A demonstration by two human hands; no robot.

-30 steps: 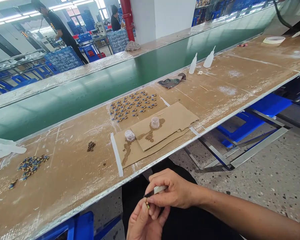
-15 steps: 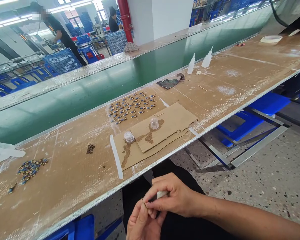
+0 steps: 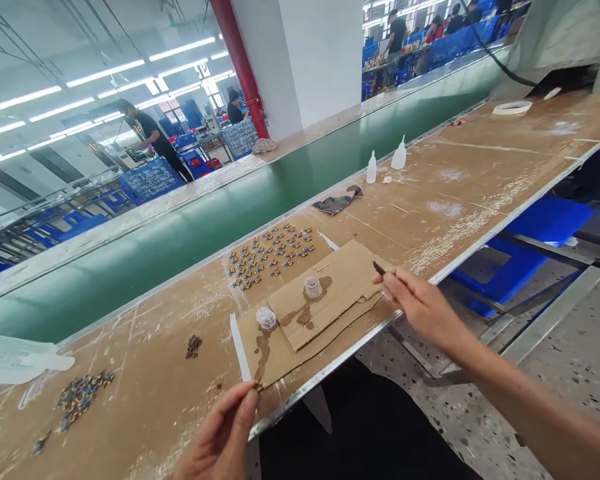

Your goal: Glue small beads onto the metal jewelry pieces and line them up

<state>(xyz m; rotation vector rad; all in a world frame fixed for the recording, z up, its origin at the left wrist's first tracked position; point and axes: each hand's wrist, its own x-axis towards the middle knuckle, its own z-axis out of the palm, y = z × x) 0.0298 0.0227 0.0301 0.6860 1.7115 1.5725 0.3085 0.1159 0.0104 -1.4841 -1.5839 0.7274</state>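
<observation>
Close to the table's front edge, my left hand pinches a small brass-coloured metal part between thumb and finger. My right hand is closed round a thin tool with a dark, pointed tip; the fingers hide the rest of it, so its kind is unclear. That tip is over the right end of a stained cardboard sheet. Two small clear plastic cups stand on the cardboard, one near its middle and one at its left.
Rows of small blue-and-gold parts lie behind the cardboard. A heap of similar parts and a brown cluster lie left. Two white squeeze bottles and a camouflage cloth are farther back. A green conveyor belt runs behind.
My hands, together over my lap before, have moved apart and up to the table edge. The right hand has gone right, with the dark tip now showing. The head view has tilted up.
</observation>
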